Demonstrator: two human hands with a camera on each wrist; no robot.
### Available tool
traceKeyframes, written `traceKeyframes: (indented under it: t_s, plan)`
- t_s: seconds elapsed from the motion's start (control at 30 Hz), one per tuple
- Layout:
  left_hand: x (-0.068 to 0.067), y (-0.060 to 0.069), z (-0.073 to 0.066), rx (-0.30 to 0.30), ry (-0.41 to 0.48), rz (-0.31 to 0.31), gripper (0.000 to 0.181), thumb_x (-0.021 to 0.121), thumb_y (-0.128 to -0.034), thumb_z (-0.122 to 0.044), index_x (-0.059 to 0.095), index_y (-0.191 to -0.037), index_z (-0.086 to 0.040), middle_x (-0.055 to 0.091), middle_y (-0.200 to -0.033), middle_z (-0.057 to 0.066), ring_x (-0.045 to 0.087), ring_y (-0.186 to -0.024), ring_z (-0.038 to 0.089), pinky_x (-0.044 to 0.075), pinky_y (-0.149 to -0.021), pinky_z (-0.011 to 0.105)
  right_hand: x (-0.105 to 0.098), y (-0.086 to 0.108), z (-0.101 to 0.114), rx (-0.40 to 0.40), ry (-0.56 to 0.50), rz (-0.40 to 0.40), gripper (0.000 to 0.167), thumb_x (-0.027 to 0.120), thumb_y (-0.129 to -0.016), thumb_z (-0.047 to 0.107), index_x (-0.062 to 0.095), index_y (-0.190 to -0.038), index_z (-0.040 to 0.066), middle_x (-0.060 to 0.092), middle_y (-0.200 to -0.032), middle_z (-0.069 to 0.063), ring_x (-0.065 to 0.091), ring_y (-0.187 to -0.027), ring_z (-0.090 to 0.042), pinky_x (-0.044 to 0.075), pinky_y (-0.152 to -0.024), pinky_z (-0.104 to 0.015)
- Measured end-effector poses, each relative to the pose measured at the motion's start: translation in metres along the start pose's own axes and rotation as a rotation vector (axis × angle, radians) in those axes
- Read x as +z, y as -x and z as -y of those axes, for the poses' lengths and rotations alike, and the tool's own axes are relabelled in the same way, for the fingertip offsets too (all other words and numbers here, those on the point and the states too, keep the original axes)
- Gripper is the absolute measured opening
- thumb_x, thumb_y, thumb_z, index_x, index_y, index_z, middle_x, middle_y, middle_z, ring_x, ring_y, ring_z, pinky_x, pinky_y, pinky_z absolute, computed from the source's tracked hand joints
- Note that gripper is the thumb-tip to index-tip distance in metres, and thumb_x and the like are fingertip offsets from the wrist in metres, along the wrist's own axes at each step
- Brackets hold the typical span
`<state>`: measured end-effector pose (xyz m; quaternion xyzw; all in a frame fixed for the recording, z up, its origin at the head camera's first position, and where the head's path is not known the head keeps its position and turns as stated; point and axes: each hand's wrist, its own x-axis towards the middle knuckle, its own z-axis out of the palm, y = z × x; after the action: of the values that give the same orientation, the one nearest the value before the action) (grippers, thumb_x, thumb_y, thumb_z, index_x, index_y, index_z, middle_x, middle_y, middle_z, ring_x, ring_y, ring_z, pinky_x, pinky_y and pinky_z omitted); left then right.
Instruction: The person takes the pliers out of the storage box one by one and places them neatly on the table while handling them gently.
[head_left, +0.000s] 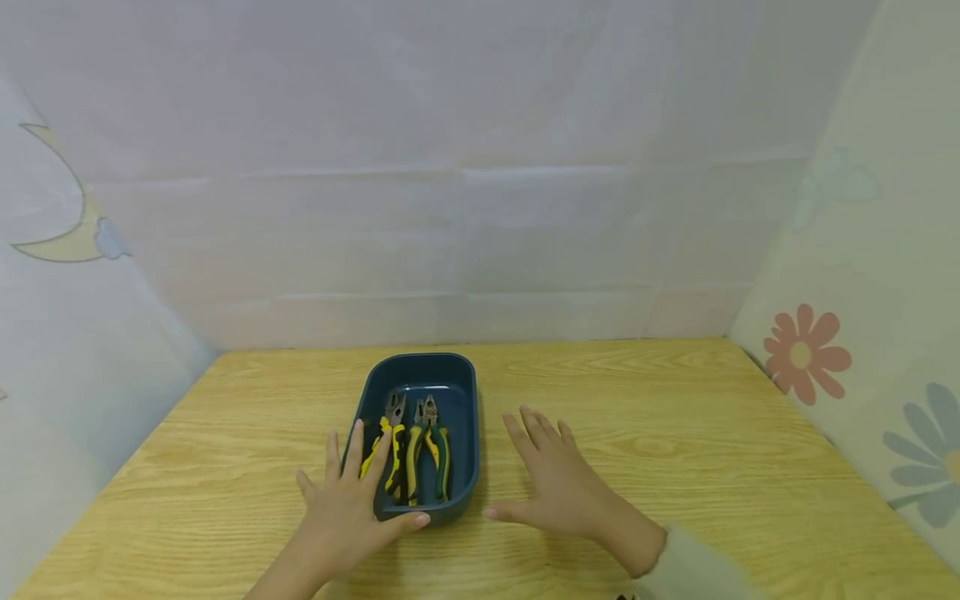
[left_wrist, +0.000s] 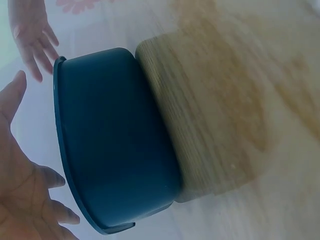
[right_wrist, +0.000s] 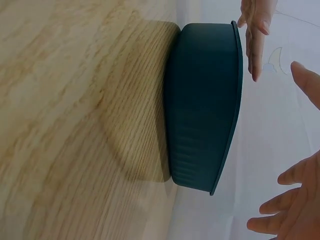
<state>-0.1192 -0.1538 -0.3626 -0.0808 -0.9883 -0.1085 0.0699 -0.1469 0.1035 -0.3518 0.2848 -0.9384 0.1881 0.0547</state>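
Note:
A dark blue plastic bin [head_left: 467, 467] stands on the wooden table, and two pairs of pliers lie inside it. The pliers with yellow-and-black handles [head_left: 394, 460] are on the left, partly behind my fingers. To their right lie the pliers with green-and-yellow handles [head_left: 442, 462]. My left hand [head_left: 341, 517], fingers spread, hovers over the bin's near left side; in the left wrist view it appears apart from the rim. My right hand [head_left: 558, 487] is held to the right of the bin with fingers extended, not touching it. Both hands hold nothing.
The wooden table [head_left: 660, 433] reaches back to a white covered wall [head_left: 465, 233]. Side panels rise at left and right, the left with a moon print [head_left: 71, 237], the right with flower prints [head_left: 801, 356].

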Motion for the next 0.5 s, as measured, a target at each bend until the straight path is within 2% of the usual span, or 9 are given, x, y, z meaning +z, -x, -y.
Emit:
traceKeyframes:
  t_s: [0.13, 0.5]
  plan:
    - [0.002, 0.001, 0.002, -0.014, 0.025, 0.007, 0.104, 0.041, -0.0586, -0.080, 0.025, -0.137, -0.014, 0.008, -0.140, 0.021, -0.002, -0.123, 0.047, 0.005, -0.076, 0.074, 0.003, -0.003, 0.003, 0.003, -0.023, 0.007, 0.103, 0.047, -0.065, 0.072, 0.018, -0.138, 0.004, 0.016, -0.138, -0.020, 0.014, -0.126, -0.030, 0.007, -0.097, -0.053]
    - [0.002, 0.004, 0.007, -0.079, 0.057, 0.101, 0.105, 0.039, -0.0602, -0.080, 0.016, -0.139, -0.015, 0.001, -0.140, 0.023, -0.004, -0.120, 0.051, 0.001, -0.075, 0.074, 0.006, -0.012, 0.013, -0.018, -0.037, 0.030, 0.105, 0.044, -0.065, 0.074, 0.017, -0.137, 0.003, 0.017, -0.138, -0.020, 0.017, -0.125, -0.032, 0.013, -0.099, -0.046]
